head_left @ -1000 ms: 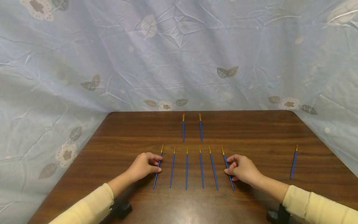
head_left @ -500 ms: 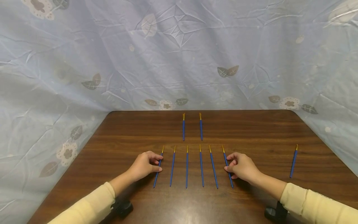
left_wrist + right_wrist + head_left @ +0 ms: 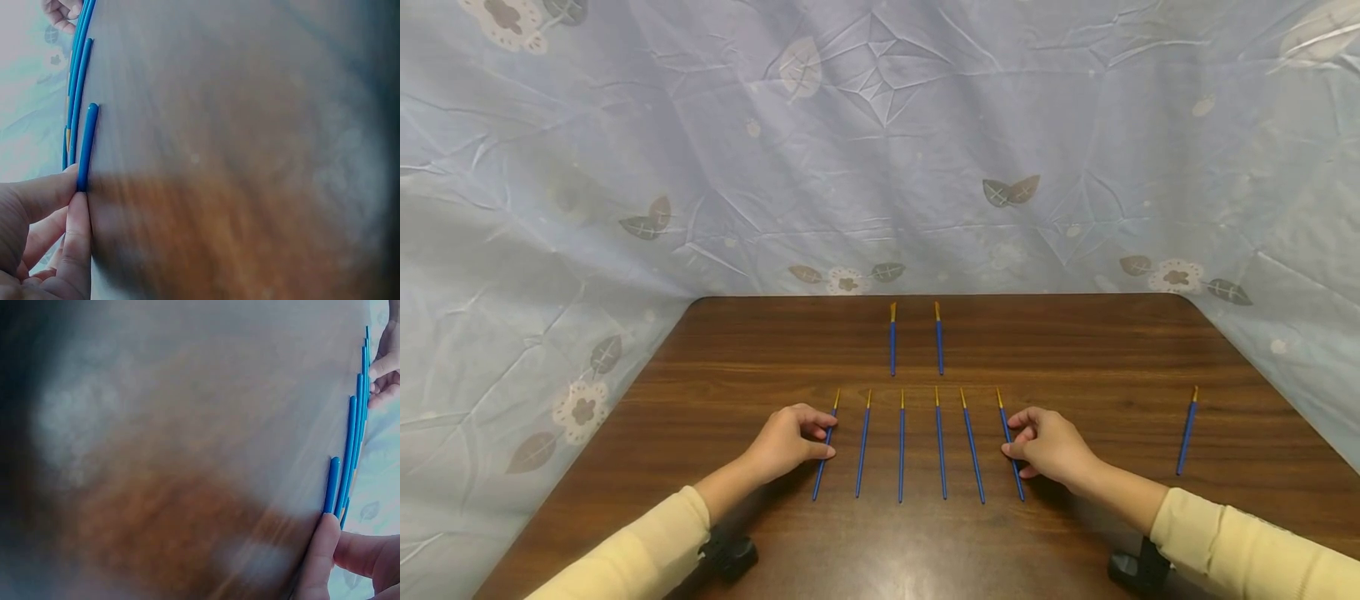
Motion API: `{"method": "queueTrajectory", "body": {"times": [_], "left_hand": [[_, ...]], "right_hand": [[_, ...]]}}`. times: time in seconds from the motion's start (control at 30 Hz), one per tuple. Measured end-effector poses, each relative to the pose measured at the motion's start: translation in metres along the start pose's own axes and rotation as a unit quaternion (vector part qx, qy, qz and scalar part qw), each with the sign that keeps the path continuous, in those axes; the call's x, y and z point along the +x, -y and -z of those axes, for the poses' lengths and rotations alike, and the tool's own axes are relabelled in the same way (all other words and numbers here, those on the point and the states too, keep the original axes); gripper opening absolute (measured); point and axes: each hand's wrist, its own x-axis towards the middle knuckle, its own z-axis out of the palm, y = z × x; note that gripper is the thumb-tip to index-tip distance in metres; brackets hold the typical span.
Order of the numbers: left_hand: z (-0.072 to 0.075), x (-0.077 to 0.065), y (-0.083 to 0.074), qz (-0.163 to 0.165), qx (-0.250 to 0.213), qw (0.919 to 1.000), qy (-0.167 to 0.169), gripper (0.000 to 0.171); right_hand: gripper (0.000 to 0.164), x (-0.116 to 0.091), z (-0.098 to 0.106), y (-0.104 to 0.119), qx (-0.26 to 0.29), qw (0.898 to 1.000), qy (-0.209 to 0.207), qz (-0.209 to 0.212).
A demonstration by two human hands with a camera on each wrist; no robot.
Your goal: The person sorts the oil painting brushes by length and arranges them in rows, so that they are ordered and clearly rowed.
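Several slim paintbrushes with blue handles and yellow tips lie side by side in a row on the table, tips pointing away. My left hand (image 3: 786, 444) pinches the leftmost paintbrush (image 3: 819, 480) between thumb and fingers; its handle end (image 3: 89, 140) pokes out past the fingertips in the left wrist view. At the row's other end, my right hand (image 3: 1051, 450) pinches the rightmost paintbrush (image 3: 1018, 483), whose handle end (image 3: 332, 484) shows in the right wrist view. Both of these brushes slant, their tips leaning toward opposite sides of the row. Between them stand inner brushes such as one paintbrush (image 3: 902, 450).
Two thicker paintbrushes, one (image 3: 892, 346) left and one (image 3: 940, 346) right, lie near the table's back edge. Another paintbrush (image 3: 1187, 433) lies alone at the far right. A patterned cloth (image 3: 880, 167) hangs behind the brown wooden table (image 3: 895, 550).
The rightmost brush's handle end has swung slightly left in my right hand's hold. Otherwise both hands stay almost where they were, and the view has shifted a little.
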Motion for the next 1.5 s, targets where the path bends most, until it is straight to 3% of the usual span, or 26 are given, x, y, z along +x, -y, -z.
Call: {"method": "queueTrajectory", "body": {"times": [0.83, 1.17, 1.5], "left_hand": [[0.001, -0.001, 0.001, 0.005, -0.006, 0.9999, 0.010, 0.036], [0.002, 0.001, 0.000, 0.009, -0.009, 0.9999, 0.005, 0.035], [0.001, 0.001, 0.002, 0.014, -0.016, 0.9998, 0.006, 0.036]], "right_hand": [[0.046, 0.000, 0.008, 0.002, 0.028, 0.999, 0.028, -0.010], [0.049, -0.001, 0.027, -0.001, 0.041, 0.999, 0.018, -0.016], [0.057, -0.003, 0.061, -0.010, 0.035, 0.999, -0.003, -0.014]]}}
